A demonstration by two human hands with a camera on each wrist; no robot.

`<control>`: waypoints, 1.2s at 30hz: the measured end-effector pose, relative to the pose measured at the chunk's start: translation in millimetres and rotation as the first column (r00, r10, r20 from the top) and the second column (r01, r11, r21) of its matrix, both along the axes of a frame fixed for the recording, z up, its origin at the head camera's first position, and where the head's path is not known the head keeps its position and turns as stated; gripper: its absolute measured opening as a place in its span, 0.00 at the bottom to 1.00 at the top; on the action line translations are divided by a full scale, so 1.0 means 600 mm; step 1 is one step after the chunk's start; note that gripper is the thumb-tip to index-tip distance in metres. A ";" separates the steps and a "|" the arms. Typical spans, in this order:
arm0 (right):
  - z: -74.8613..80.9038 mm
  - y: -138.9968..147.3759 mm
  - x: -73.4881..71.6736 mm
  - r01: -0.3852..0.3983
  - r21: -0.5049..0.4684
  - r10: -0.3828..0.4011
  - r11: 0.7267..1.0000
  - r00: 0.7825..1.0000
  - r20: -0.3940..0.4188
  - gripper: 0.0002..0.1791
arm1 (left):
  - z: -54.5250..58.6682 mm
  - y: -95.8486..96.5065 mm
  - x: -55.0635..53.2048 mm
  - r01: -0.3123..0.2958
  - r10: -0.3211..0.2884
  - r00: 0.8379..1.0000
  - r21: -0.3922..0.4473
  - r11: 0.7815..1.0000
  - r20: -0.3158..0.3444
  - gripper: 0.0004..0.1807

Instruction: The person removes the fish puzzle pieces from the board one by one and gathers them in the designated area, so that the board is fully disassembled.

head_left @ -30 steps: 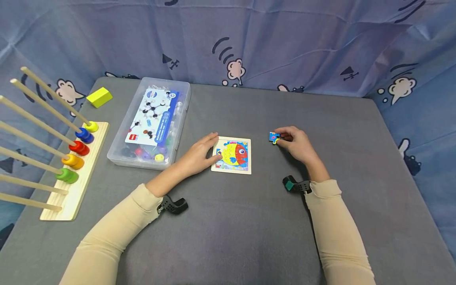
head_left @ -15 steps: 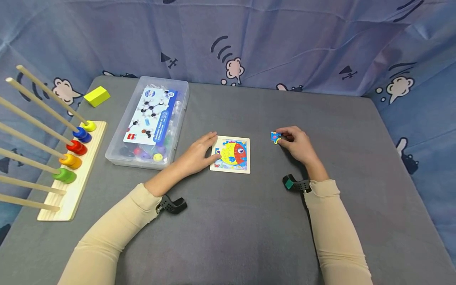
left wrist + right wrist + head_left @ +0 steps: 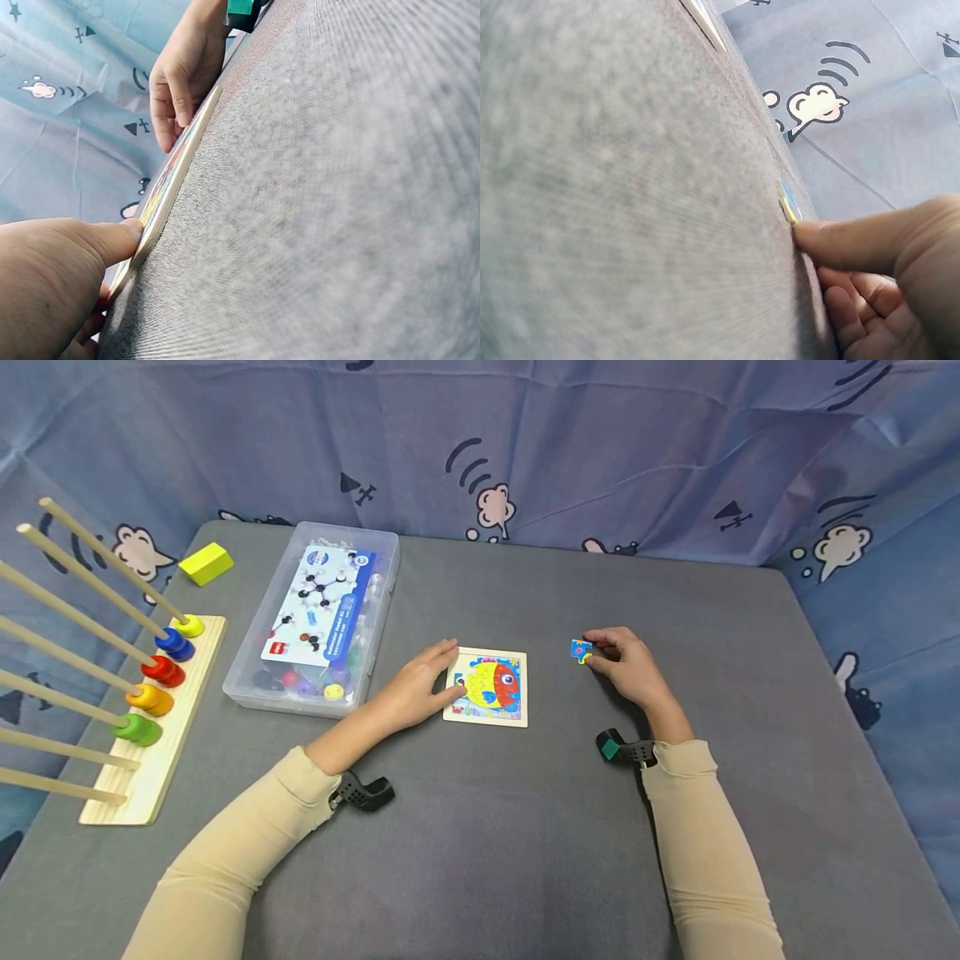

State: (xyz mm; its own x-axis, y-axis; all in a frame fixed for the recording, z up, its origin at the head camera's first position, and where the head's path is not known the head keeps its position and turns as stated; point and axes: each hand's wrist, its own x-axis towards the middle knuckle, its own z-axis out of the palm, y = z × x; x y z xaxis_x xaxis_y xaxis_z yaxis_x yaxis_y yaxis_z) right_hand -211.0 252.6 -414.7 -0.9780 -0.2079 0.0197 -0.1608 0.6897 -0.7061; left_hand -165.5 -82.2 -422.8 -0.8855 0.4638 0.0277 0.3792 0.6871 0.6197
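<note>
The puzzle piece (image 3: 580, 648) is right of the puzzle board (image 3: 523, 693), its right side pinched by the right hand (image 3: 628, 665). Probably light, thin and stiff; hold by the edges. The left hand (image 3: 417, 692), thumb spread, rests on the puzzle board's left edge.

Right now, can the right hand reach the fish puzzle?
Probably yes: only tabletop shows between the right hand and the fish puzzle, though it pinches a puzzle piece and the left hand touches the puzzle's left side.
</note>
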 end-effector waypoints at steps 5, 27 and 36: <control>0.003 0.002 -0.002 0.012 -0.044 -0.011 0.999 1.000 0.024 0.24 | 0.003 0.000 0.000 0.000 0.000 1.000 -0.008 1.000 0.001 0.36; 0.036 -0.023 0.011 -0.019 -0.107 0.022 0.994 1.000 0.022 0.32 | 0.001 0.000 -0.001 0.007 -0.007 1.000 0.005 1.000 0.002 0.37; 0.040 -0.051 0.018 -0.081 -0.119 0.084 0.990 0.996 0.024 0.32 | 0.004 0.001 0.001 0.004 -0.004 1.000 0.002 1.000 0.004 0.37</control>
